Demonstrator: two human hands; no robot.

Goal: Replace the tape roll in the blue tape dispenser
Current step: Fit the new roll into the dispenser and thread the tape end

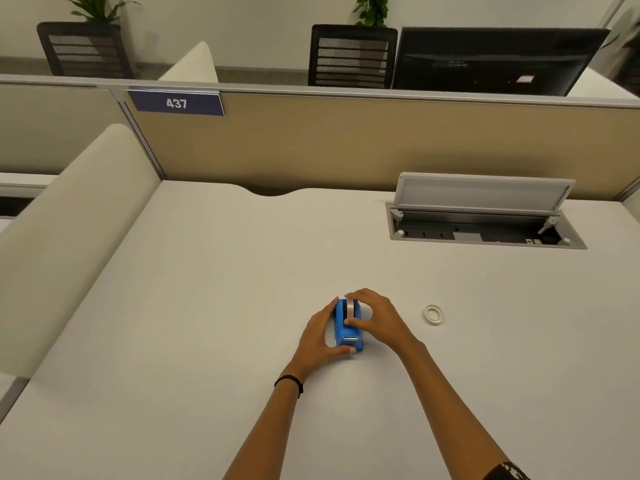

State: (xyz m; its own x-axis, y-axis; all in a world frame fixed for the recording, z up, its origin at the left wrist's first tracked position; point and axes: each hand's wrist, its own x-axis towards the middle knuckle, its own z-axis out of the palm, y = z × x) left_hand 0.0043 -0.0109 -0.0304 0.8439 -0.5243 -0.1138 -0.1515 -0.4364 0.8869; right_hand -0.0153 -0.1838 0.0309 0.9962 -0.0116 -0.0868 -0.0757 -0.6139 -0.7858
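Observation:
The blue tape dispenser (347, 330) stands on the white desk (207, 306), its cutter end facing me. A tape roll (349, 307) sits in its top slot. My left hand (320, 336) wraps the dispenser's left side, thumb at the front corner. From the right, my right hand (375, 318) pinches the roll between thumb and fingers. A thin, nearly bare white tape ring (434, 313) lies flat on the desk to the right, apart from both hands.
An open cable hatch (485, 225) with a raised lid is sunk into the desk at the back right. A tan partition (346, 143) bounds the far edge. A cream divider (69, 220) lines the left side.

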